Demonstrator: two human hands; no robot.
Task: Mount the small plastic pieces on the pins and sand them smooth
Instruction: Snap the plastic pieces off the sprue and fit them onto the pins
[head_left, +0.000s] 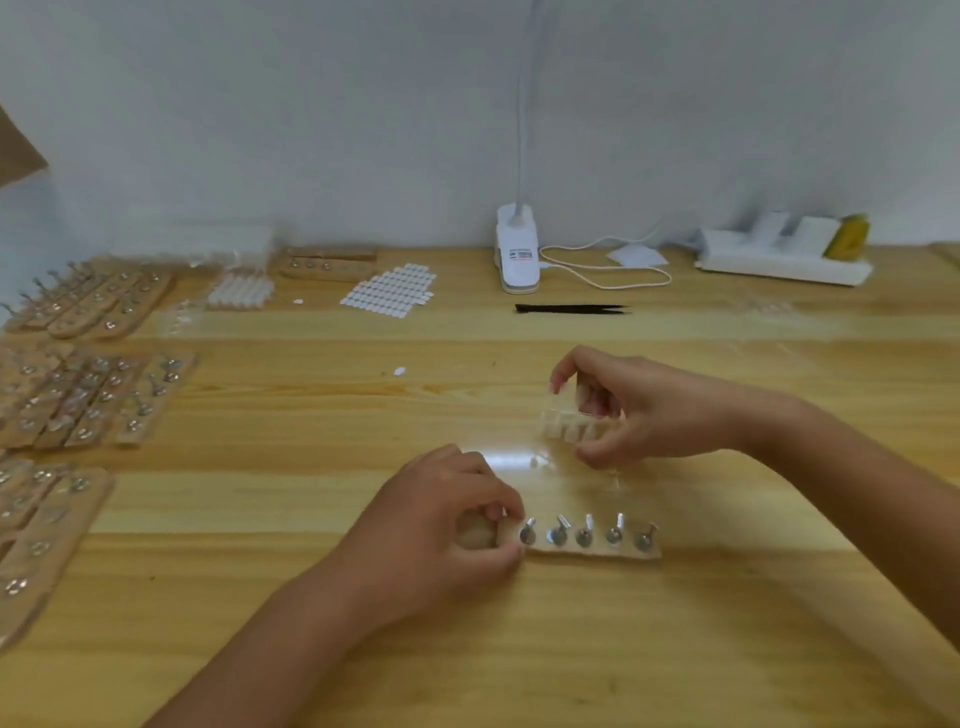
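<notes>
Since the five pins (587, 532) on the wooden strip (592, 551) at lower centre look bare, mounting seems barely begun and sanding lies ahead. The strip's long axis runs left to right on the bench (727, 623), with the pins tilting upward. The left hand (441, 525) pinches its left end. Just above, the right hand (644, 410) has its fingers curled round a clear row of plastic pieces (569, 423).

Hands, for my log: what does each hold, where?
Left hand grips the pin strip at its left end; right hand pinches the plastic strip, right end.
</notes>
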